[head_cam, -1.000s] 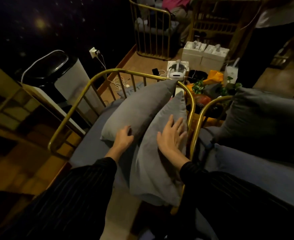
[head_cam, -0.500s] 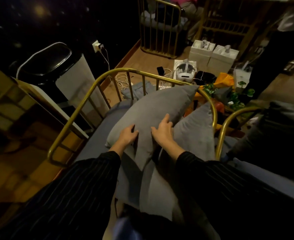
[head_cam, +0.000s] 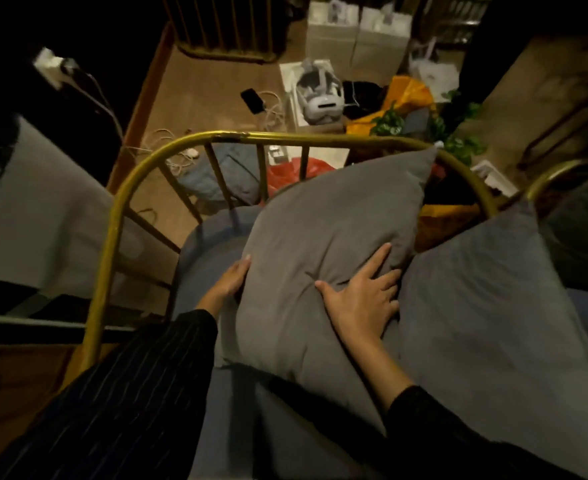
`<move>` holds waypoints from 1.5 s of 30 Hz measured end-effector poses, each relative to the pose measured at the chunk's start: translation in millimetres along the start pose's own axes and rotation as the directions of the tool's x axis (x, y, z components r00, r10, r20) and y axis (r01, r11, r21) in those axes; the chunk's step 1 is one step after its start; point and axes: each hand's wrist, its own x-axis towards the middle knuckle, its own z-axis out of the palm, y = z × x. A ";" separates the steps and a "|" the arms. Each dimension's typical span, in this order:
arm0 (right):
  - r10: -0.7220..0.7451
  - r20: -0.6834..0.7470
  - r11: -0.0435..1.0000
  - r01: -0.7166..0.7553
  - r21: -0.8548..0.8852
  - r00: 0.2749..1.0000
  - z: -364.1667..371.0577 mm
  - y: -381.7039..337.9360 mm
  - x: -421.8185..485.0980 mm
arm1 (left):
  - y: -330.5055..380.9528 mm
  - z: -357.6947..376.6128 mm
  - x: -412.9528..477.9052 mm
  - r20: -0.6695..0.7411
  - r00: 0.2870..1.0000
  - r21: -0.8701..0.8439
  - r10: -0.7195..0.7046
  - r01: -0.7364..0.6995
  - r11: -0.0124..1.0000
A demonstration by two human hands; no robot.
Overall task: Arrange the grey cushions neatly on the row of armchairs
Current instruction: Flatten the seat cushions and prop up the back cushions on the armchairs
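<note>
1. Grey fabric fills the middle of the view: the left cushion (head_cam: pixel 334 244) now stands more upright than half a second ago, its top corner reaching up to the brass rail (head_cam: pixel 168 157) of the armchair's back.
2. The right hand (head_cam: pixel 362 299) has moved from the cushion's top edge to its lower right face, where it lies flat with fingers (head_cam: pixel 379 261) spread wide, pressing a dimple and a few creases into the cloth.
3. The left hand (head_cam: pixel 230 278) has shifted to the cushion's left edge; it cups that edge with the fingers curled against the side, gripping nothing fully.
4. The camera has tilted further down and closer than before, so more of the floor behind the chair shows and the black-topped bin has slid out to the left edge.
5. The left cushion is plump, smooth and mid-grey, standing on the blue-grey seat (head_cam: pixel 209 244) and leaning back toward the rail.
6. A second grey cushion (head_cam: pixel 486 306) lies just right of it, touching it along the seam under the right hand, tilted with its point toward the rail's right end.
7. Both forearms wear dark pinstriped sleeves (head_cam: pixel 140 393).
8. Behind the rail, on the wooden floor, sit a white headset (head_cam: pixel 320 98), a phone (head_cam: pixel 252 100) and orange bags (head_cam: pixel 407 95).
</note>
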 end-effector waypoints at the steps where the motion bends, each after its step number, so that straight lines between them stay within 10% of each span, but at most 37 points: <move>1: 0.000 -0.009 1.000 0.000 0.006 1.000 2.4 0.3 1.8 | -3.6 -2.4 12.6 0.007 1.000 -0.044 -0.001 0.001 0.999; 17: -0.087 -0.095 0.902 0.119 0.415 0.992 -104.5 27.6 -22.2 | 102.6 -8.8 -115.4 -0.098 0.993 -0.423 0.061 -0.097 0.901; 26: -0.220 -0.180 0.781 0.284 0.556 0.959 -238.8 138.6 -13.9 | 171.2 88.7 -260.9 -0.196 0.951 -0.376 0.240 -0.299 0.877; 33: -0.226 -0.190 0.509 0.282 0.813 0.955 -272.9 260.2 -1.5 | 254.9 196.0 -363.3 -0.473 0.738 -0.104 0.481 -0.589 0.801; 45: 0.102 -0.270 0.321 0.226 0.920 0.957 -355.3 483.7 33.4 | 325.8 434.8 -376.7 -0.199 0.711 0.049 0.674 -0.680 0.732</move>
